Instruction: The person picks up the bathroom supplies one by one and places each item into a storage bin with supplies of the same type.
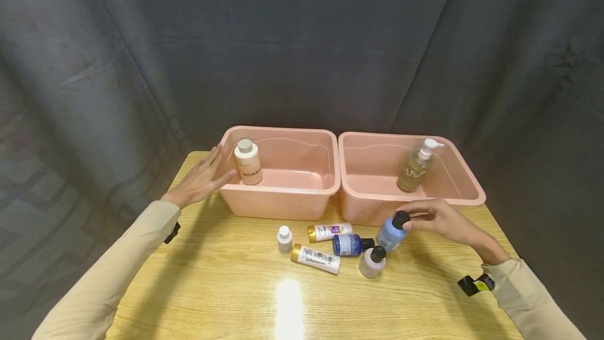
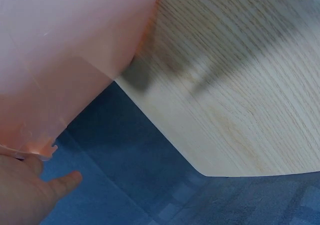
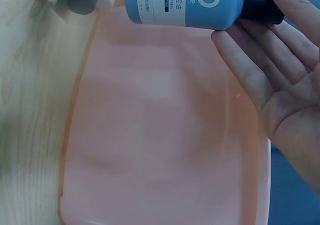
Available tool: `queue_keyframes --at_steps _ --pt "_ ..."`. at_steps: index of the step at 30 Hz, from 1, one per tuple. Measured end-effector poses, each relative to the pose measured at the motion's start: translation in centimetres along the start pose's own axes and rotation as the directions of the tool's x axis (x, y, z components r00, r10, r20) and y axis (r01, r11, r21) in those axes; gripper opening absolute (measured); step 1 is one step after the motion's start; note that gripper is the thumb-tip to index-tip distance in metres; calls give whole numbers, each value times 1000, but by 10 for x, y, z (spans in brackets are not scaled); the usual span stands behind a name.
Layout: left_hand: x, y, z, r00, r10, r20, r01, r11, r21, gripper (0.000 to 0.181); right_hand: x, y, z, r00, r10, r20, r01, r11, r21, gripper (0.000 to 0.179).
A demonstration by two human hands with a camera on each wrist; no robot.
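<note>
By its black cap, my right hand [image 1: 436,219] pinches a light blue bottle [image 1: 391,232] in front of the right pink bin [image 1: 410,202]. The right wrist view shows the same bottle [image 3: 185,5] tilted sideways, with thumb and fingers at the cap. My left hand [image 1: 198,180] rests with extended fingers on the left rim of the left pink bin [image 1: 278,203], its thumb spread toward the front. Inside that bin, near the hand, stands a white bottle [image 1: 248,164] with a grey cap. A greenish pump bottle [image 1: 415,169] leans in the right bin.
On the wooden table [image 1: 226,287] before the bins are a small white bottle [image 1: 284,240], two white tubes with gold caps, [image 1: 325,232] one behind the other, a dark blue bottle [image 1: 346,245] lying down, and a pale pink bottle [image 1: 370,264]. Grey curtain [image 1: 302,46] hangs behind.
</note>
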State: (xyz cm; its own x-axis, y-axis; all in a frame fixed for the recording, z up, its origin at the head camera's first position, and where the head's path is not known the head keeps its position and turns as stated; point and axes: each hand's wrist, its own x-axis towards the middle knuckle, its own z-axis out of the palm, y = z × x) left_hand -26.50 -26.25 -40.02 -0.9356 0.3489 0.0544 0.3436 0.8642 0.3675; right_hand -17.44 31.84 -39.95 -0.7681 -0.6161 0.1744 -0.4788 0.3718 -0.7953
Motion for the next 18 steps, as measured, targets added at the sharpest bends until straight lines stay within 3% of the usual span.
queue_keyframes --at_steps 12,18 --pt "2 1 0 1000 1 3 -1 1000 -4 89 5 -13 -8 998 -60 -21 61 998 22 32" --pt "2 0 0 1000 -5 5 5 1000 -7 90 10 -17 -12 998 -40 -39 41 999 26 33"
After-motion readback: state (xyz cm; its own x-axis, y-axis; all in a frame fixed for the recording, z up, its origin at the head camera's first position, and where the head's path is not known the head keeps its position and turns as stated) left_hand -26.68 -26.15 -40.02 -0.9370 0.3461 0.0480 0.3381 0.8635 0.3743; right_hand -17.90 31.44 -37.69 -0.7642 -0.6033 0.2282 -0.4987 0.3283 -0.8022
